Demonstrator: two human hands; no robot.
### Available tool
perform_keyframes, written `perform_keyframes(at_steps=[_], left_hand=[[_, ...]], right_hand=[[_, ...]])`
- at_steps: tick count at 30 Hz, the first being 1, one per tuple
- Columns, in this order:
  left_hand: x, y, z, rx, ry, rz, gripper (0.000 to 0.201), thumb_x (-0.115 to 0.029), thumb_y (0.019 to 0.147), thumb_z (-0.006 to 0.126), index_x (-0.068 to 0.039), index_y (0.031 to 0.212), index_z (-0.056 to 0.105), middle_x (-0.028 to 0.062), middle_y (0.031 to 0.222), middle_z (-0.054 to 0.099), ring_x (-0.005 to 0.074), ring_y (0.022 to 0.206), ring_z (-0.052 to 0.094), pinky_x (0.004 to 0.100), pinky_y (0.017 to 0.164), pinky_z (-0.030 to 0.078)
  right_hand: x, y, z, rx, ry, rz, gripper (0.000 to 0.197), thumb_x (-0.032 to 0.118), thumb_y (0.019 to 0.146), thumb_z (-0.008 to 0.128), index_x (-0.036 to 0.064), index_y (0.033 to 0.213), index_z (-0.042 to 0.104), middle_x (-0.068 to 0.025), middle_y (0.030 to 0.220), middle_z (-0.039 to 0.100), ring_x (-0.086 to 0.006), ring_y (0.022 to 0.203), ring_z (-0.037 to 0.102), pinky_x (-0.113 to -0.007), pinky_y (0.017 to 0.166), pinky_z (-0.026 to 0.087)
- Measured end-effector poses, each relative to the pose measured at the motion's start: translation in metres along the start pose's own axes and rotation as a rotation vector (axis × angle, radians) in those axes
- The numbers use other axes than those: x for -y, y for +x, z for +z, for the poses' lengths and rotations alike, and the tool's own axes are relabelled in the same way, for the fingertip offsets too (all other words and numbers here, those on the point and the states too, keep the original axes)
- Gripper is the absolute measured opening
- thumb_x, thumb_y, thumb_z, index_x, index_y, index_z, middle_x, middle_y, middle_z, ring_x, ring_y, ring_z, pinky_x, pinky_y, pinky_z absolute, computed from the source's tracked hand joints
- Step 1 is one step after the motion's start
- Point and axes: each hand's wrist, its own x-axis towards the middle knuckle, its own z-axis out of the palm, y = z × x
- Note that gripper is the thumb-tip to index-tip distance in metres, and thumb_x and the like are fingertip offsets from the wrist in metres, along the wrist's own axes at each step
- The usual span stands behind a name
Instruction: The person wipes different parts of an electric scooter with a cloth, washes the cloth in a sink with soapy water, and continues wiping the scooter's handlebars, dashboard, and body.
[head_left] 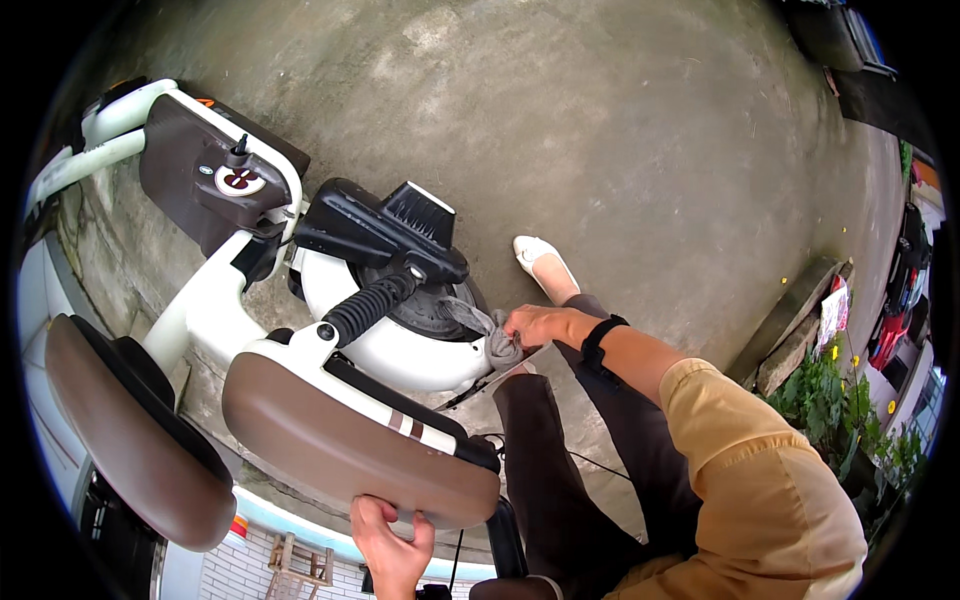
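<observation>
A white and brown scooter stands close on my left. My right hand (532, 326) reaches down to the back of its white rear fender (430, 363), its fingers closed round a grey cloth (502, 349) that lies against the fender beside the wheel (420, 306). My left hand (392, 545) grips the near edge of the brown rear seat (350, 435), thumb and fingers bent on its surface. Between seat and wheel runs a black coiled shock absorber (370, 309), below a black plastic housing (375, 232).
The scooter's other brown seat (140, 440) and its footboard (190, 170) lie to the left. My white shoe (540, 262) is on the concrete floor (640, 140). Leafy plants with yellow flowers (830, 420) grow at right. A wooden stool (298, 567) stands by a white brick wall.
</observation>
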Motion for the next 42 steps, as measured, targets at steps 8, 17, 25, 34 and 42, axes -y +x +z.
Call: perform_keyframes(at_steps=[8,17,25,34,42], left_hand=[[-0.006,0.003,0.005,-0.011,0.023,-0.028,0.028,-0.006,0.060,0.061,-0.002,0.074,0.037,0.0113,0.068,0.036,0.0305,0.064,0.040,0.0392,0.061,0.034],[-0.019,0.010,-0.002,0.001,0.066,-0.048,0.034,-0.016,0.063,0.068,-0.003,0.077,0.040,0.0127,0.068,0.040,0.0329,0.061,0.043,0.0433,0.057,0.037],[-0.013,0.005,0.002,-0.001,0.061,-0.080,0.030,-0.007,0.058,0.061,-0.002,0.072,0.035,0.0114,0.068,0.036,0.0303,0.064,0.039,0.0393,0.059,0.034],[-0.001,0.005,0.004,0.007,0.044,-0.055,0.031,-0.010,0.058,0.063,-0.004,0.073,0.036,0.0120,0.071,0.038,0.0323,0.066,0.041,0.0425,0.061,0.035],[-0.004,0.006,-0.001,-0.028,0.064,-0.019,0.029,-0.012,0.058,0.062,-0.004,0.071,0.038,0.0117,0.068,0.039,0.0329,0.064,0.043,0.0430,0.060,0.037]], right_hand=[[-0.027,-0.024,-0.019,-0.119,0.176,0.167,0.033,0.019,0.069,0.064,0.0025,0.098,0.067,-0.0170,0.092,0.066,-0.0324,0.087,0.061,-0.036,0.076,0.047],[-0.004,0.009,-0.007,0.237,0.049,0.085,0.031,0.029,0.075,0.065,0.0020,0.089,0.067,-0.0166,0.089,0.065,-0.0316,0.083,0.060,-0.040,0.073,0.045],[0.024,-0.013,-0.069,-0.292,0.523,0.134,0.042,0.034,0.083,0.056,0.0022,0.110,0.058,-0.0190,0.102,0.063,-0.0340,0.102,0.057,-0.037,0.088,0.043],[0.090,0.022,-0.052,-0.222,0.082,0.018,0.063,0.029,0.070,0.066,0.0075,0.128,0.049,-0.0233,0.120,0.050,-0.0368,0.110,0.052,-0.038,0.095,0.041],[0.175,-0.030,-0.092,-0.515,0.459,-0.313,0.052,0.019,0.075,0.063,0.0014,0.121,0.047,-0.0231,0.129,0.044,-0.0376,0.115,0.049,-0.038,0.097,0.040]])
